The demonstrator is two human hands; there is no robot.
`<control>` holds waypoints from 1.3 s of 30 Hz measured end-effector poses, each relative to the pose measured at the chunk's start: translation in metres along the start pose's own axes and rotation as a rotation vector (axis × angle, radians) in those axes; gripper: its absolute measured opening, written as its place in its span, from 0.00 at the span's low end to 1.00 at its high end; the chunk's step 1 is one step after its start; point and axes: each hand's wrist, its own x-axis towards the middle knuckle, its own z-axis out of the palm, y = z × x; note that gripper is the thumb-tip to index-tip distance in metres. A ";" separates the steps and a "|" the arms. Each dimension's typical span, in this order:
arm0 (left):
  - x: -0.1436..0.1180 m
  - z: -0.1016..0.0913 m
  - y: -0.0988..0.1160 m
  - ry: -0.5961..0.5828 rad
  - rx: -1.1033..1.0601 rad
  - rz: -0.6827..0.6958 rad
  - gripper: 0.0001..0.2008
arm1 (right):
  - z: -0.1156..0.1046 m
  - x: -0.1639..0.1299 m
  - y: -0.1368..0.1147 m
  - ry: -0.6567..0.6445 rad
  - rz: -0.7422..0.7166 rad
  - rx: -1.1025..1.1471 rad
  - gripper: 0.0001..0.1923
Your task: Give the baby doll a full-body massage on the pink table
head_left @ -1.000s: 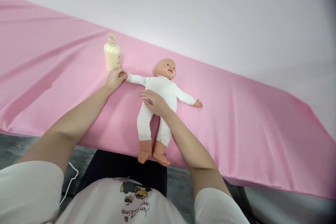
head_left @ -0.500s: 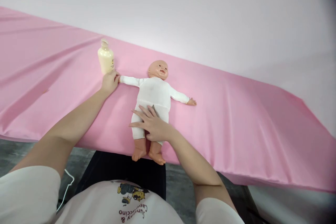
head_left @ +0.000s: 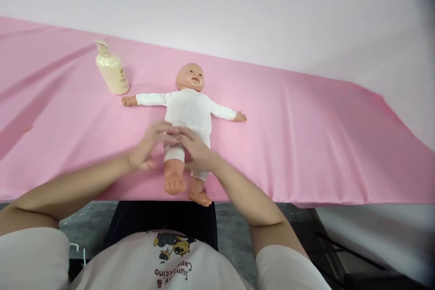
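Note:
A baby doll in a white suit lies face up on the pink cloth, arms spread and bare feet at the near edge. My left hand, blurred by motion, curls its fingers onto the thigh of the doll's leg on my left, which is raised with its foot lifted toward me. My right hand lies over the doll's hips and upper legs, gripping there. The fingertips of both hands meet on the thigh.
A cream pump bottle stands upright on the cloth, just beyond the doll's outstretched hand on my left. The cloth's near edge runs just past the doll's feet, with dark floor and a black stool below.
My left hand let go of the doll's hand by the bottle and came to its thigh. My right hand slid from the belly down to the hips. One doll leg has lifted.

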 end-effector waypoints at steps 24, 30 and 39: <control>-0.014 0.019 0.032 -0.229 -0.135 0.197 0.17 | 0.005 -0.010 -0.012 -0.109 -0.124 -0.090 0.27; -0.024 0.023 0.035 -0.363 -0.185 0.150 0.11 | 0.009 -0.008 -0.015 -0.077 -0.080 -0.040 0.16; -0.008 0.022 0.049 -0.152 -0.137 0.079 0.18 | 0.007 -0.012 -0.013 -0.072 -0.149 -0.102 0.19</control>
